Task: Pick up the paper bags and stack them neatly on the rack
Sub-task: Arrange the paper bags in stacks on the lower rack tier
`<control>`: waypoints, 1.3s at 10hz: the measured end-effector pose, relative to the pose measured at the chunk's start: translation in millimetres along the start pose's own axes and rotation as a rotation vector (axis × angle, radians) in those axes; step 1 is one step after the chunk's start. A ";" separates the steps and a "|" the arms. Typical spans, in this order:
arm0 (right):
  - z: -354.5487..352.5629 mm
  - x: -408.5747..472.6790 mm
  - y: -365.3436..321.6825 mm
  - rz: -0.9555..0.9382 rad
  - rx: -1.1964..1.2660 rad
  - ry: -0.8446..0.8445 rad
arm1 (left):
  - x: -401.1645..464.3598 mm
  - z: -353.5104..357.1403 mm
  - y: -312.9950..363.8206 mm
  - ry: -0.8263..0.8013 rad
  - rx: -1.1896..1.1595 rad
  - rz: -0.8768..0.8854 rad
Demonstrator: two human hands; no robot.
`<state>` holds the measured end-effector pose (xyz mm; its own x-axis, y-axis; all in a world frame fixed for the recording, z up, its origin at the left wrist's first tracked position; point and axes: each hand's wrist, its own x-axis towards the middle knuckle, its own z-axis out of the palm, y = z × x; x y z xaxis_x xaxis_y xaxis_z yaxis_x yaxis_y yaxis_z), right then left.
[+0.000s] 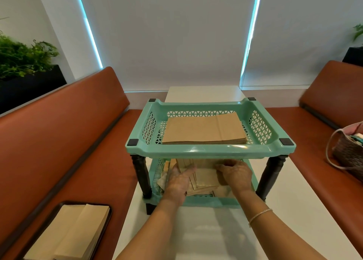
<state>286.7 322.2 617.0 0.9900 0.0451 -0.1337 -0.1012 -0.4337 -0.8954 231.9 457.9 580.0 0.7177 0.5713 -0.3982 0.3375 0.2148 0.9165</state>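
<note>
Both hands are inside the rack's (pixel 211 151) lower tier, working a loose, fanned pile of bags (pixel 204 179). The left hand (pixel 179 179) lies palm-down on the pile's left side, fingers straight and pressing, likely pinning it. The right hand (pixel 234 173) has its fingers curled over the pile's right edge, seemingly nudging the sheets square. Up top, a stack (pixel 204 131) already sits tidy in the middle of the upper tier. More bags wait on the tray (pixel 64 203), on the left bench (pixel 59 141).
</note>
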 end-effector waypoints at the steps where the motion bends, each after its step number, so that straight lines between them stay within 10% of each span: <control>1: 2.9 0.0 1.8 -0.018 -0.061 -0.001 | -2.5 -0.8 0.6 -0.008 -0.006 0.003; 11: 20.4 -11.7 -1.1 0.014 -0.199 -0.352 | -12.8 12.8 -4.4 -0.111 -0.058 0.068; 13: 13.9 -13.5 8.5 0.198 0.405 -0.393 | -11.5 12.7 -7.1 0.001 -0.275 0.079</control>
<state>271.1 330.3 605.3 0.8458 0.3610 -0.3928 -0.3860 -0.0940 -0.9177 229.0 439.8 577.6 0.7342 0.5957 -0.3256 0.1027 0.3766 0.9207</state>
